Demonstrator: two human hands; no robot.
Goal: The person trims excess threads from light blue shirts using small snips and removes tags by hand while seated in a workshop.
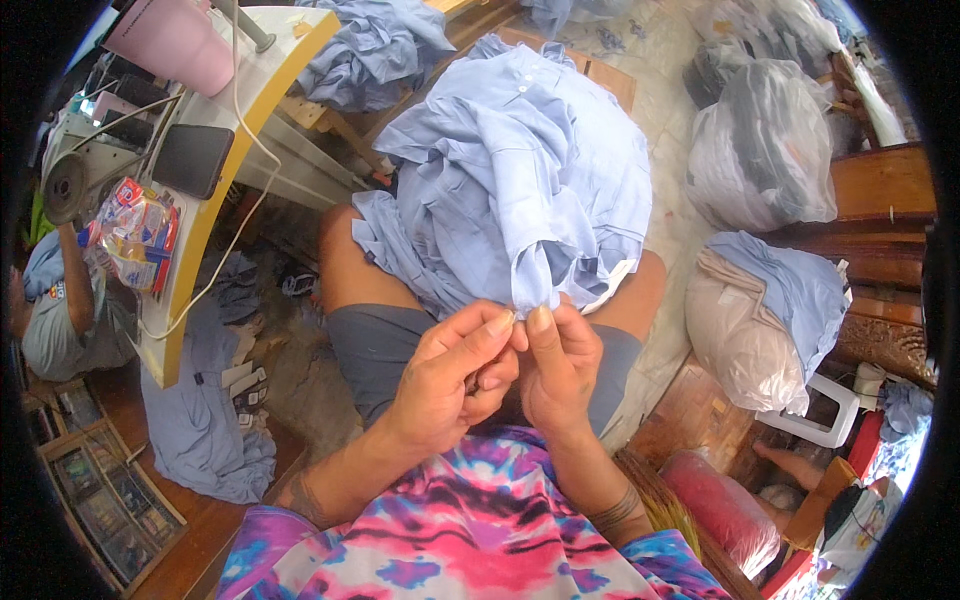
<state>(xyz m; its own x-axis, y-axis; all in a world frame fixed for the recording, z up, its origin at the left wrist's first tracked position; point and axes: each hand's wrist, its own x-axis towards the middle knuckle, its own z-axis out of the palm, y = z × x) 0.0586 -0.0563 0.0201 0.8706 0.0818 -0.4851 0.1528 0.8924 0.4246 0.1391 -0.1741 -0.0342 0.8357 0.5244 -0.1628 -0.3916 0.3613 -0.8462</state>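
A heap of light blue button shirt (590, 150) lies across my lap, with a folded band of its cloth drawn toward me. My left hand (450, 375) is closed, thumb and forefinger pinched at the near edge of that band. Right beside it, my right hand (560, 370) pinches the same edge, thumb on top. The two thumb tips almost meet. Anything small between the fingertips is too small to make out. A white strip (612, 287) shows on the shirt just beyond my right hand.
At left, a yellow-edged table (215, 190) carries a pink tumbler (170, 42), a dark phone (190, 160) and plastic packets (135, 235); a white cable hangs over its edge. More blue garments (205, 420) lie on the floor. Stuffed plastic bags (765, 145) stand at right. Another person sits far left.
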